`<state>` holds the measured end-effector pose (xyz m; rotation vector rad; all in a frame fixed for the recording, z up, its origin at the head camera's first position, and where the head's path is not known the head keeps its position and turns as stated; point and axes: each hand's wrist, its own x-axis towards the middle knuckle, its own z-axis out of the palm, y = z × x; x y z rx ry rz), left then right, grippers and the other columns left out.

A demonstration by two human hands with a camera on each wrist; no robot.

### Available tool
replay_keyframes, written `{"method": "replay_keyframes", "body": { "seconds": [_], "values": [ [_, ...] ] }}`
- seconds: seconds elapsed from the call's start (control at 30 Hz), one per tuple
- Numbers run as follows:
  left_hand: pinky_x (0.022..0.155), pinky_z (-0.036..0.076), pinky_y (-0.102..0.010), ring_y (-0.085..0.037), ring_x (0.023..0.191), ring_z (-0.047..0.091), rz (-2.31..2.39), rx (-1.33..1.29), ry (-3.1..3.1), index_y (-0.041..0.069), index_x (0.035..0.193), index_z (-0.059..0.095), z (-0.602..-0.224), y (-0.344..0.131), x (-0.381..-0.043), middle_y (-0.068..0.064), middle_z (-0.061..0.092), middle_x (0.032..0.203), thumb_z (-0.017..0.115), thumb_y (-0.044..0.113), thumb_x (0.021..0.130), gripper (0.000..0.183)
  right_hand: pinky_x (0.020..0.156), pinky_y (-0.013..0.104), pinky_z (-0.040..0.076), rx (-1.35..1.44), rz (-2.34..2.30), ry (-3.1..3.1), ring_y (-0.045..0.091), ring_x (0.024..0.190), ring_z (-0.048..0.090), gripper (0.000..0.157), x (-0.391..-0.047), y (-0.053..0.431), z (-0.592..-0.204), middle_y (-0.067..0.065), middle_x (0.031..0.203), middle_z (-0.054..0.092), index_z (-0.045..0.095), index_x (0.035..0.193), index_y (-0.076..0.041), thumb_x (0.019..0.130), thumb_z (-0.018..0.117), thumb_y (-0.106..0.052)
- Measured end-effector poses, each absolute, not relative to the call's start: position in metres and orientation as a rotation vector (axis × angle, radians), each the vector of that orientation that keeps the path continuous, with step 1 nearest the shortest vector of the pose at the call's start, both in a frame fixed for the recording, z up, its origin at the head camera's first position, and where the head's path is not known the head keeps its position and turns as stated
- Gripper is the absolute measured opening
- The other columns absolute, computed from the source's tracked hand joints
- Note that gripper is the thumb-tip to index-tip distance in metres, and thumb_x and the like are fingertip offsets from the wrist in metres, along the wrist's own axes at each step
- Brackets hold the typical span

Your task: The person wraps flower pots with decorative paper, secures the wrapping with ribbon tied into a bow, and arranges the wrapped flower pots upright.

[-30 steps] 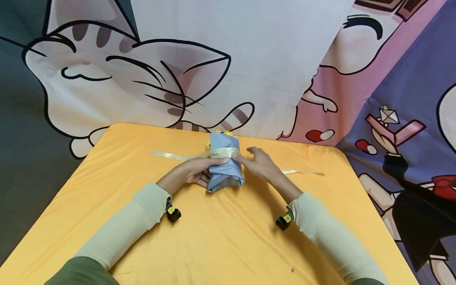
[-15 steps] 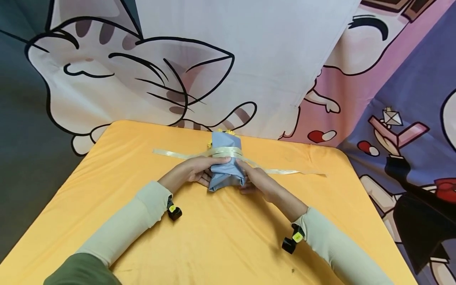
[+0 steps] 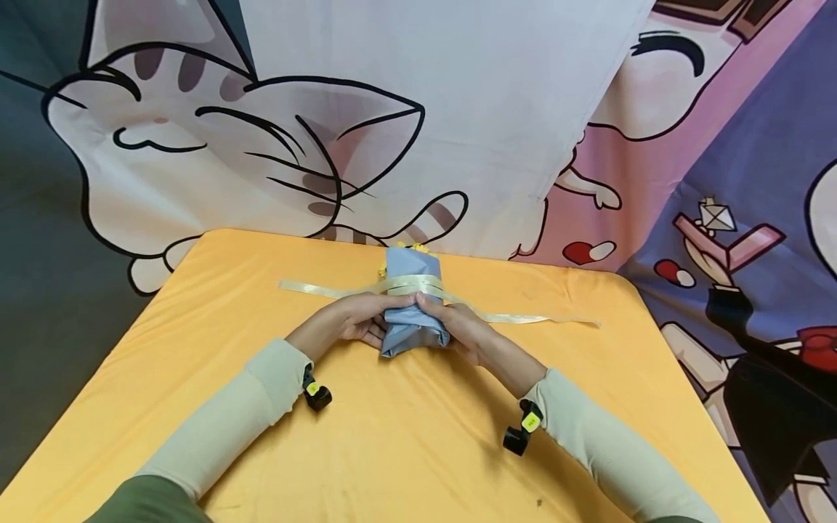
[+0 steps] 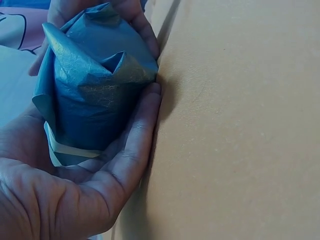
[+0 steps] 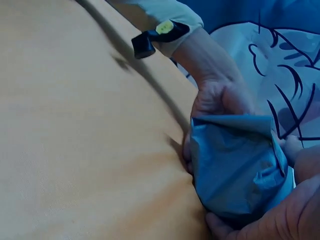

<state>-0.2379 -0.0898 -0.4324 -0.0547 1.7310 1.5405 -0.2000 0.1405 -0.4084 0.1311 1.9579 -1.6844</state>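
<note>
A small bouquet wrapped in blue paper [image 3: 413, 330] lies on the table, yellow flowers [image 3: 418, 248] showing at its far end. A cream ribbon [image 3: 415, 282] passes across the wrap, and its tails stretch out to both sides. From the left side my left hand [image 3: 353, 314] holds the bouquet, thumb on top and fingers curving round its side, as the left wrist view shows. My right hand [image 3: 466, 333] grips the opposite side, its thumb tip close to the left thumb. The folded paper end [image 5: 235, 170] faces me; the ribbon's underside is hidden.
An orange-yellow cloth [image 3: 366, 450] covers the table. Behind it hangs a fabric backdrop with a cartoon cat [image 3: 157, 145], and more printed fabric [image 3: 739, 290] hangs at the right. The ribbon's right tail [image 3: 516, 318] lies flat on the cloth.
My right hand, earlier with fingers spread off the bouquet's right side, has come round that side. Its thumb has moved inward beside my left thumb. My left hand keeps its hold.
</note>
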Motion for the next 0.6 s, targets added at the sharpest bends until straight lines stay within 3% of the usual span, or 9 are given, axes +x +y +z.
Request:
{"method": "replay_keyframes", "body": {
  "seconds": [0.17,0.3,0.47,0.6],
  "values": [
    [0.094,0.071,-0.048,-0.029,0.096,0.084,1.541,-0.032,1.715,-0.006,0.143,0.059,-0.432,-0.092,-0.238,-0.022,0.076,0.118,0.059,0.062,0.112,0.075,0.087,0.031,0.061,0.121,-1.687,1.941,0.012,0.094,0.071,0.058,-0.203,0.143,-0.408,0.001,0.106,0.075,0.069,0.135,0.003,0.111,0.071,-0.05],
    [0.093,0.071,-0.047,-0.028,0.096,0.085,1.529,0.017,1.727,-0.007,0.142,0.064,-0.431,-0.092,-0.237,-0.023,0.08,0.117,0.052,0.065,0.115,0.078,0.09,0.031,0.061,0.127,-1.656,1.993,0.015,0.102,0.07,0.061,-0.201,0.141,-0.407,0.005,0.121,0.074,0.07,0.139,0.001,0.108,0.073,-0.051],
    [0.081,0.072,-0.043,-0.026,0.079,0.085,1.436,0.06,1.851,-0.01,0.124,0.072,-0.417,-0.097,-0.234,-0.021,0.082,0.097,0.05,0.07,0.113,0.084,0.095,0.03,0.058,0.111,-1.618,2.046,0.018,0.114,0.067,0.068,-0.199,0.135,-0.407,0.01,0.142,0.068,0.069,0.143,0.001,0.106,0.073,-0.056],
    [0.063,0.068,-0.033,-0.018,0.061,0.077,1.335,0.109,2.11,-0.009,0.103,0.074,-0.398,-0.111,-0.239,-0.012,0.077,0.076,0.059,0.07,0.11,0.081,0.093,0.029,0.057,0.108,-1.62,2.063,0.017,0.109,0.067,0.065,-0.199,0.134,-0.407,0.008,0.136,0.069,0.071,0.138,0.0,0.105,0.074,-0.056]
  ]
}}
